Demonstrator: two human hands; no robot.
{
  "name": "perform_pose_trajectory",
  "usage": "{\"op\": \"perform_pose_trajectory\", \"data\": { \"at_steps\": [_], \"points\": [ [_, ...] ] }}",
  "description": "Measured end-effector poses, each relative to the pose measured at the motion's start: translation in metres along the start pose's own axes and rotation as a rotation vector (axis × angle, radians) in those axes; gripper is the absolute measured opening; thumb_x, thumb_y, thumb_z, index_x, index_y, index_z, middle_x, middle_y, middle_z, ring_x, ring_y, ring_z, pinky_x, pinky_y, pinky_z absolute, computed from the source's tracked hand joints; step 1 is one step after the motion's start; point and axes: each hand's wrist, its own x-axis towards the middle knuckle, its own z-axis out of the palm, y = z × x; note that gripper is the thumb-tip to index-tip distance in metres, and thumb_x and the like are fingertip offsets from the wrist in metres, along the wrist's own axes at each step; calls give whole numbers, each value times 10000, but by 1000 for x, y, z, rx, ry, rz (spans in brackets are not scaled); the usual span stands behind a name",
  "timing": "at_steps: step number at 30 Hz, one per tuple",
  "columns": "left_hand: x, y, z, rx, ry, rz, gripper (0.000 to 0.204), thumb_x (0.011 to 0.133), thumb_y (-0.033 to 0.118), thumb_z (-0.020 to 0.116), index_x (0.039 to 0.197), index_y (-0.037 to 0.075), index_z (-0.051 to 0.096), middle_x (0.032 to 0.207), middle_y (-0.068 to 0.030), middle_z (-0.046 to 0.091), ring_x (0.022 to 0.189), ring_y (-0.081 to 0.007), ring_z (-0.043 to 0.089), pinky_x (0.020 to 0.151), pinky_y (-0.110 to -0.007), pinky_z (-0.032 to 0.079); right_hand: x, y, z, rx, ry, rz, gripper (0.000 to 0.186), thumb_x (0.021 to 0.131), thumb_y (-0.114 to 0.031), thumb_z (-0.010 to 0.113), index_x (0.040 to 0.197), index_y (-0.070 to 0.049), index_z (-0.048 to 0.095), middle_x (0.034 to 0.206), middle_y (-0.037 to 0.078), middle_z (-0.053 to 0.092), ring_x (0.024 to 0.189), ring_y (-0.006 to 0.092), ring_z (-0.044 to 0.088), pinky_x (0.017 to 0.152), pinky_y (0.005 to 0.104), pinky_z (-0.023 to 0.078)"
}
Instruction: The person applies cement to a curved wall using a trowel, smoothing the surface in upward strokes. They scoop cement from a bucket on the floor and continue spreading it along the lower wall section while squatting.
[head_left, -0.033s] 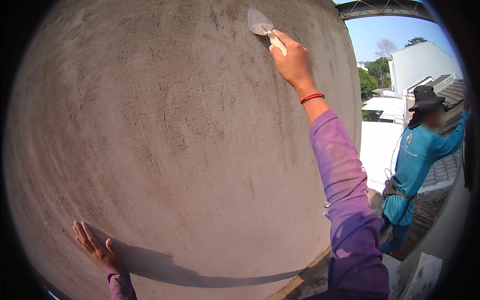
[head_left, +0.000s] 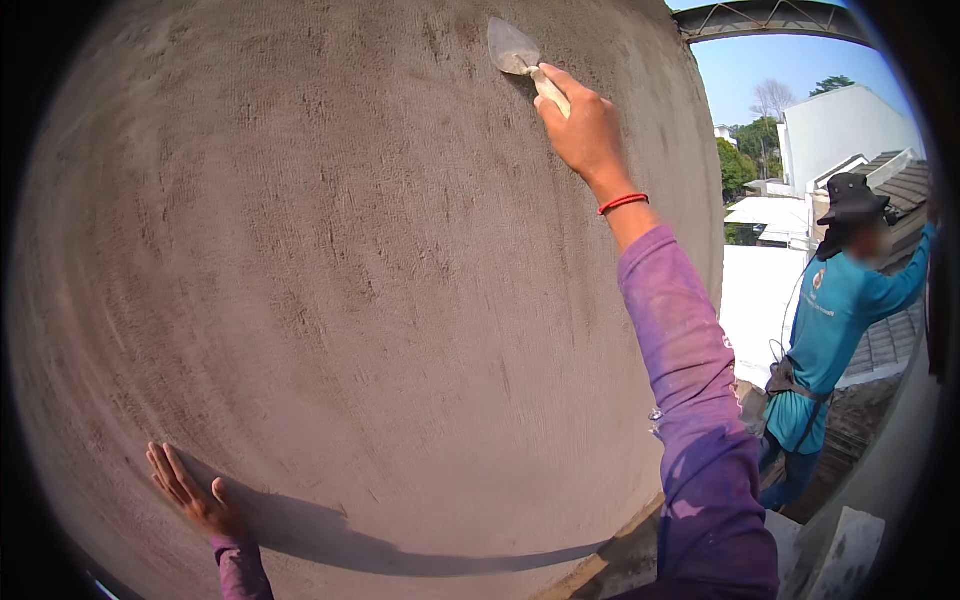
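A rough, grey-brown plastered wall (head_left: 400, 300) fills most of the view, with darker vertical streaks and pits in its upper part. High on it, my right hand (head_left: 585, 125) is closed round the pale handle of a small pointed trowel (head_left: 512, 47). The blade lies against or very close to the plaster, its tip up and to the left. At the lower left, my left hand (head_left: 197, 497) rests with fingers stretched out on the wall and holds nothing. A long shadow runs rightward from it.
At the right, a co-worker (head_left: 845, 310) in a teal shirt and black hat faces away, one arm raised. Behind are tiled roofs, a white building (head_left: 850, 135) and trees. A metal truss (head_left: 770, 18) crosses the top right. A pale block (head_left: 848, 550) stands at the lower right.
My right hand has shifted the trowel slightly to the left along the wall. My left hand has stayed in place.
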Motion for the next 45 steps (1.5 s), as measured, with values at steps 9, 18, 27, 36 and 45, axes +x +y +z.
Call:
{"op": "perform_pose_trajectory", "data": {
  "at_steps": [9,18,27,36,45],
  "points": [
    [2,8,7,-12,26,-21,969,976,843,141,1672,184,280,1722,-110,284,1608,-313,237,1315,-563,145,49,10,10,-123,118,-7,444,925,-244,650,1341,-99,709,1140,224,757,1044,410,739,927,455,583],
    [4,7,4,-16,20,4,946,1006,809,169,1669,145,289,1716,-117,298,1607,-307,243,1313,-545,159,65,11,23,-151,101,5,471,920,-337,703,1363,-178,710,1234,179,752,1143,367,726,995,429,563],
    [2,3,5,-25,38,16,945,1008,806,179,1666,138,293,1710,-134,309,1604,-320,251,1311,-548,159,48,-11,22,-83,102,-164,444,924,-243,676,1339,-87,707,1112,218,766,1010,392,749,911,456,584],
    [3,-1,3,-27,45,28,923,1019,789,162,1659,140,311,1701,-130,329,1596,-320,273,1308,-557,171,-33,-78,30,36,34,-48,456,947,-186,657,1373,-24,674,982,239,767,922,359,767,851,443,594],
    [1,1,14,-39,82,21,912,1025,781,163,1651,139,331,1691,-133,349,1590,-323,290,1305,-558,184,-32,-120,42,-95,30,174,470,966,-208,661,1404,-39,658,1121,256,758,991,396,764,887,468,586]
  ]
}}
